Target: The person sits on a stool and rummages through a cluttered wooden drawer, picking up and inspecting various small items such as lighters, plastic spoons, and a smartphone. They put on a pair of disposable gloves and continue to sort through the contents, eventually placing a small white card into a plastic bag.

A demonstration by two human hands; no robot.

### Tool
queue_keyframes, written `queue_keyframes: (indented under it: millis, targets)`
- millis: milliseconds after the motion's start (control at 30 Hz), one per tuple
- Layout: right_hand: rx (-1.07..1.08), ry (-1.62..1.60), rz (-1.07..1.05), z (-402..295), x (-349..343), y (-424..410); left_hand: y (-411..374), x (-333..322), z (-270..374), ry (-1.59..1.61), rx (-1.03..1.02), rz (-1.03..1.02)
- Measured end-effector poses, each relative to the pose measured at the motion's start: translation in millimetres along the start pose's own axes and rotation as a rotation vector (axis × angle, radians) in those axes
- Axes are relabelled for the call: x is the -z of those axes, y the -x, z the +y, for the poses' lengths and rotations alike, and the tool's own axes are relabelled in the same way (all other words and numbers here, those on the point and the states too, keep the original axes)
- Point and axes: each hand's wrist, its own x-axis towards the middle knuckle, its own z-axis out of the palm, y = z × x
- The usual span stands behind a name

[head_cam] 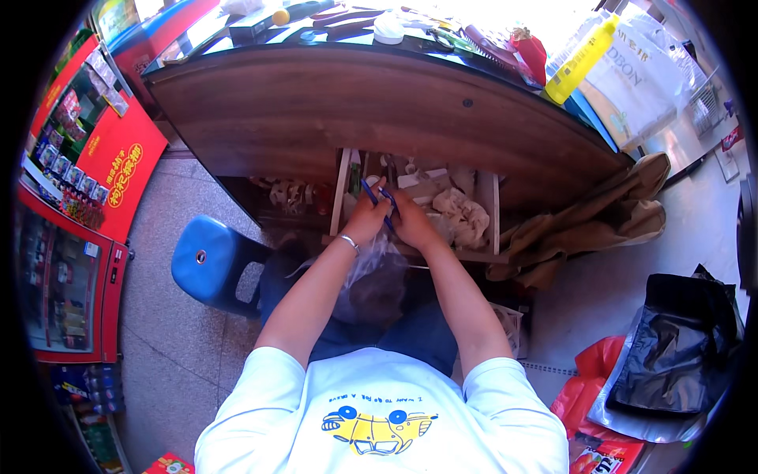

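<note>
Both my hands are together over an open drawer (495, 216) under the wooden counter. My left hand (366, 216), with a silver bracelet at the wrist, grips a slim blue pen-like stick (368, 191). My right hand (413, 225) closes on a second blue pen-like piece (385, 193), close against the left fingers. Whether the two pieces belong together cannot be told. Below the hands a clear plastic bag (373, 278) hangs over my lap. Crumpled pale plastic (462, 213) and small loose items fill the drawer, beside a round white-rimmed thing (372, 179).
A blue plastic stool (207, 252) stands at left, before a red display cabinet (121, 172). Combs, a yellow bottle (583, 59) and other goods crowd the counter top (349, 41). Brown cloth (583, 222) drapes at right, above black plastic bags (663, 349).
</note>
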Motion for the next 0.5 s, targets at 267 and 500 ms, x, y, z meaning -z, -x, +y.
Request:
queue_keyframes:
  millis: [267,500]
  targets:
    - [-0.095,-0.266,-0.214,-15.8,7.6,3.3,6.5,6.7,28.0,0.276,0.064,-0.049]
    - [-0.055,-0.157,-0.147,-15.7,15.7,0.6,14.9,-1.4,40.4,-0.152,-0.080,-0.090]
